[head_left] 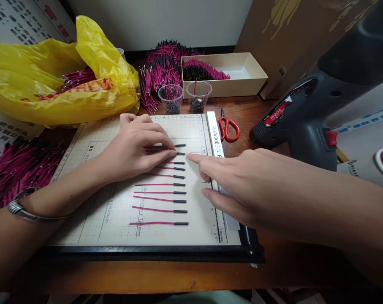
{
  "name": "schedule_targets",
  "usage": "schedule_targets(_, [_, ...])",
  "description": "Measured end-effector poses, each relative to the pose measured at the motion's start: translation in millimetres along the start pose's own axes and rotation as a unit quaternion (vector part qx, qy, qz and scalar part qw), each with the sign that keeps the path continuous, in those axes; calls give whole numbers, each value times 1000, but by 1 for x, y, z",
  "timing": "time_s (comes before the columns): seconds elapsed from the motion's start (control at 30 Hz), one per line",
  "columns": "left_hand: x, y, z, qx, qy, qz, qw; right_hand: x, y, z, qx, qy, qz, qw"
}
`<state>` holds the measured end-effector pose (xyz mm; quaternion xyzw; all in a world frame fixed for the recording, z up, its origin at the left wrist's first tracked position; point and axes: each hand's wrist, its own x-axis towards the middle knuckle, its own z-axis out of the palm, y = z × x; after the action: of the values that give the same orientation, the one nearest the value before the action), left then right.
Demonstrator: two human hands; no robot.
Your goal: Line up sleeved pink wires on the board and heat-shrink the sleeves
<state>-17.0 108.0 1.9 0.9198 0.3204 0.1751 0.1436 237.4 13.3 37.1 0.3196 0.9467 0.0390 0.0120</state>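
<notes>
Several magenta wires with black sleeved ends (159, 197) lie in a parallel row on a white gridded cutting board (93, 211). My left hand (136, 147) rests flat on the upper wires of the row, fingers stretched out and pressing them down. My right hand (238, 181) reaches in from the right, index finger extended, its tip almost touching the black end of an upper wire. Its other fingers curl loosely over the board's ruler edge (215, 135). Neither hand holds anything.
A yellow plastic bag (52, 80) with wires sits at back left, loose wire bundles (159, 63) and a cardboard tray (242, 71) behind. Two clear cups (170, 99) and red scissors (228, 126) stand near the board. A black heat gun (308, 114) is at right. More wires (17, 169) lie left.
</notes>
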Motion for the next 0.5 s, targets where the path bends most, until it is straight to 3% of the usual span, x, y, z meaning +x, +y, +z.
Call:
schedule_targets(0.17, [0, 0, 0, -7, -7, -1, 1000, 0, 0, -1, 21, 5, 22, 1000])
schedule_targets(0.5, [-1, -1, 0, -27, -2, 6, 1000, 1, 0, 4, -9, -24, -8, 1000])
